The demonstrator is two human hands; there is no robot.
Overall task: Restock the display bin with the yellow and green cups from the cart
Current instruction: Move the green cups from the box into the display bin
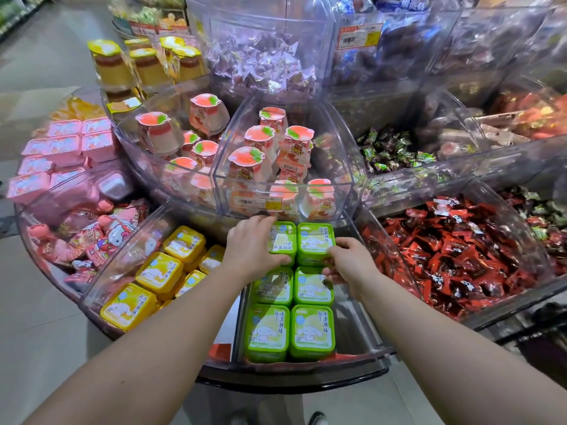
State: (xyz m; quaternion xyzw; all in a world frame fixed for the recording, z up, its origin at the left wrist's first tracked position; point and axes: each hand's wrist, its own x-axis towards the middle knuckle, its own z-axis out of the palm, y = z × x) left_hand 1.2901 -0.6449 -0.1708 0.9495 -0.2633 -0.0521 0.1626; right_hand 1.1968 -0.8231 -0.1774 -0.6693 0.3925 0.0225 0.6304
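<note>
Here both hands' fingers point(277, 259) grasp rear green cups point(314, 242) in bin point(362, 329).

- L hand point(248, 250): bare, no glove, no ring or watch seen.
- R hand point(348, 265): bare, likewise no glove or jewellery.
- Both forearms point(171, 332): bare up to frame edge, no sleeve, cuff or band in view.
- Shoe point(317, 418): dark w/ white trim, only part visible at btm edge; rest of clothing can't be made out.
</note>
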